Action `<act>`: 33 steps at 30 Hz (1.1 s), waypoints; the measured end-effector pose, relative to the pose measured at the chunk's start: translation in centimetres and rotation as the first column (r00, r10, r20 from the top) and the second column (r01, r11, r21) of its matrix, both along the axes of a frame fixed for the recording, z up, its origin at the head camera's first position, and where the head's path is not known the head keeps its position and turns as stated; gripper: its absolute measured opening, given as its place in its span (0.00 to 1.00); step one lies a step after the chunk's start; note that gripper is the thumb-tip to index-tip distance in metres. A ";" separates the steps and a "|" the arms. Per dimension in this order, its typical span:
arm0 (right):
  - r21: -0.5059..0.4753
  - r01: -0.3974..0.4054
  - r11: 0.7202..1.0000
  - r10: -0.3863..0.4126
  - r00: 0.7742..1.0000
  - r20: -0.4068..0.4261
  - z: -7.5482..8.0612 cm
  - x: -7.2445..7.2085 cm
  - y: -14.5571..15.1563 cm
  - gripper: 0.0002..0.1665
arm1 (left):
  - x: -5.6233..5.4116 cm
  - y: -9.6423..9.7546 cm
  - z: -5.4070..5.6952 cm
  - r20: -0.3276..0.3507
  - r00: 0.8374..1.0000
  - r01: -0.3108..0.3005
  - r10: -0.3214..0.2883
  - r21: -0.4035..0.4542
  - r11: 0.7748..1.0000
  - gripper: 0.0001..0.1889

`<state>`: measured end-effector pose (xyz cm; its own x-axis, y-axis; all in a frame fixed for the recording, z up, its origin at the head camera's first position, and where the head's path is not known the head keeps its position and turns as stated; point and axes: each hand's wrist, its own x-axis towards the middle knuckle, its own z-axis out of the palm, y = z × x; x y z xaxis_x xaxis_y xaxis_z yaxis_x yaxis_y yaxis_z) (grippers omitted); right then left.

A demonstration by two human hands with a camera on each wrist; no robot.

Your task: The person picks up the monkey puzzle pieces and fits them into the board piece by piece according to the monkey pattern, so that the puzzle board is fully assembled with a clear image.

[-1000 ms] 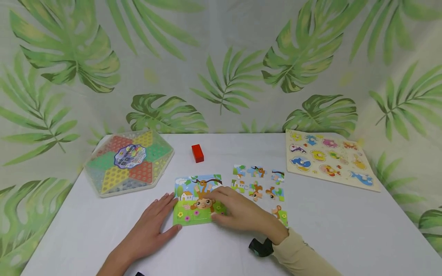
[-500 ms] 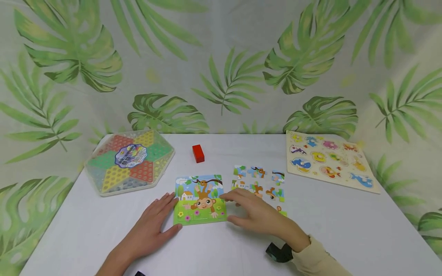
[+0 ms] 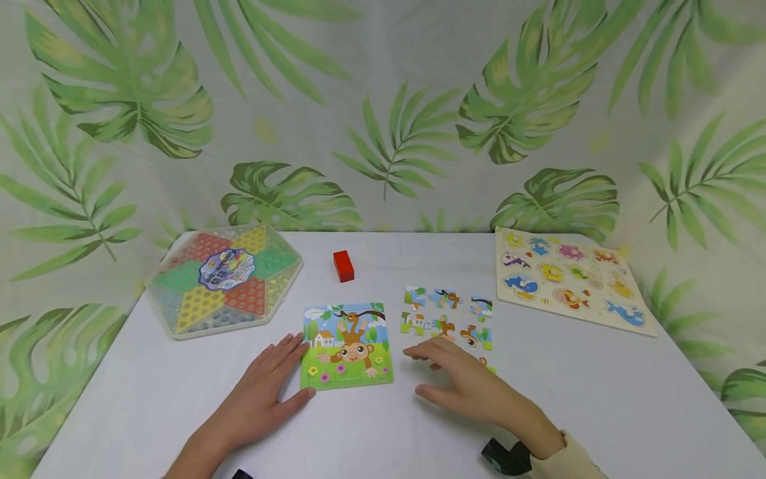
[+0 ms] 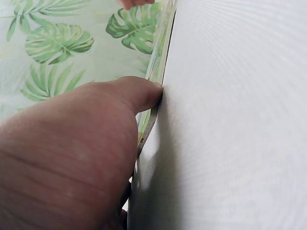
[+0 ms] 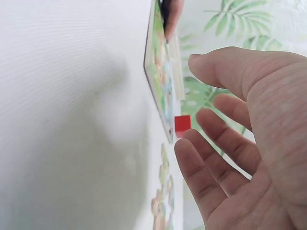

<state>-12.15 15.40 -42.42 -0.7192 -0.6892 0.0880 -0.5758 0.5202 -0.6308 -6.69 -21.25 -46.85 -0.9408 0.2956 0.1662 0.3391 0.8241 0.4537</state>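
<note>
Pictured flat near the middle of a white table (image 3: 598,399), between two bare hands: a rectangular monkey jigsaw puzzle (image 3: 347,346). Shows a head-down brown monkey under a dark branch, with an orange-roofed house, a white fence, blue sky and pink and yellow flowers on bright green grass. Looks thin and stiff at the edge in both wrist views.

Resting along its left side, a left hand (image 3: 260,392), fingers extended close together, thumb spread away to touch the near left corner. Poised off its right side, a right hand (image 3: 467,382), thumb and loosely curved fingers parted. Spread out just right of the puzzle, loose jigsaw pieces (image 3: 447,299), some partly hidden behind the right hand.

Unlike one second earlier, leaves the puzzle's right part uncovered, with the right hand drawn back from over it; left hand and puzzle unmoved.

Set farther back, a red block (image 3: 343,267); to the left, a hexagonal Chinese checkers board (image 3: 224,283); to the right, a wooden sea-creature puzzle board (image 3: 568,276). Hung behind, a leaf-print cloth (image 3: 383,100).
</note>
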 end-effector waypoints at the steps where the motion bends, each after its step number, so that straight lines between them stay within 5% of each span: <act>1: -0.004 0.005 1.000 -0.005 1.000 0.005 -0.1 0.1 0.3 0.30 | 0.0 0.0 0.0 0.002 1.000 0.000 0.000 0.001 1.000 0.38; 16: -0.134 0.105 0.985 -0.112 0.992 -0.050 -2.3 0.9 3.8 0.29 | 0.0 0.2 -0.1 0.005 1.000 0.009 -0.009 0.002 1.000 0.39; 28: -0.110 0.139 0.984 -0.141 0.990 -0.013 -2.8 0.7 4.9 0.29 | 0.0 0.0 -0.3 0.002 1.000 0.010 -0.010 0.008 1.000 0.39; 33: -0.095 0.155 0.983 -0.161 0.985 -0.059 -2.6 0.5 5.5 0.29 | 0.1 0.0 0.0 0.010 1.000 0.000 0.000 0.005 1.000 0.38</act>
